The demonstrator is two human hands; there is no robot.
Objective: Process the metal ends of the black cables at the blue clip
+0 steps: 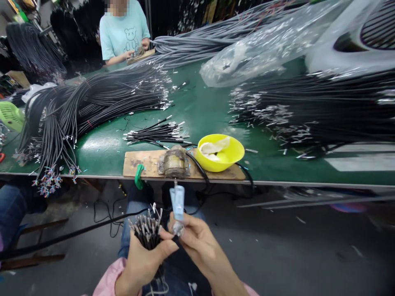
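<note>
My left hand is wrapped round a bundle of short black cables whose stripped, silvery ends point up. Close beside it, my right hand pinches one black cable at its silvery end, and my left fingertips reach toward the same spot. Just above these fingers is a light-blue clip, on the thin shaft of a small motor. Whether the cable end touches the clip I cannot tell. The motor sits on a wooden board at the table's front edge.
On the green table lie a small pile of short cables, long cable bundles at left and a stack of black cables at right. A yellow bowl stands by the motor. Across the table sits a person.
</note>
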